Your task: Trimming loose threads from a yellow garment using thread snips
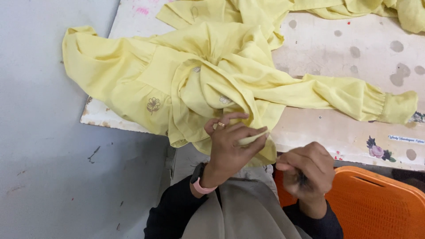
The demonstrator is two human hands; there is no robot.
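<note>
Grey floor fills the left side of my feed, and the worn white counter (pixel 336 132) runs across the top, all blotchy with grey spots and a couple of flower stickers near the front edge. An orange plastic basket (pixel 376 203) sits low on the right, beside the person's lap.

Main thing is the yellow garment (pixel 199 79), bunched up in a heap on the counter with one gathered-cuff sleeve trailing off to the right and another part hanging over the left edge. It has small embroidered flowers on it. Its lower hem droops off the front of the counter toward the person.

Left hand (pixel 230 146) has its fingers (pixel 248 132) pressed together on a fold of that hem, pinching the cloth and holding it up. It wears a ring and a pink wristband. Right hand (pixel 307 170) is curled tight just beside the hem, fingers closed as if pinching something thin like a thread or needle, but I honestly can't make out what, it's too small.

My guess is this is hand finishing on the hem, mid-stitch or trimming. Next move probably calls for keeping that fold taut with the left while the right works right at the edge. Fiddly stuff.
</note>
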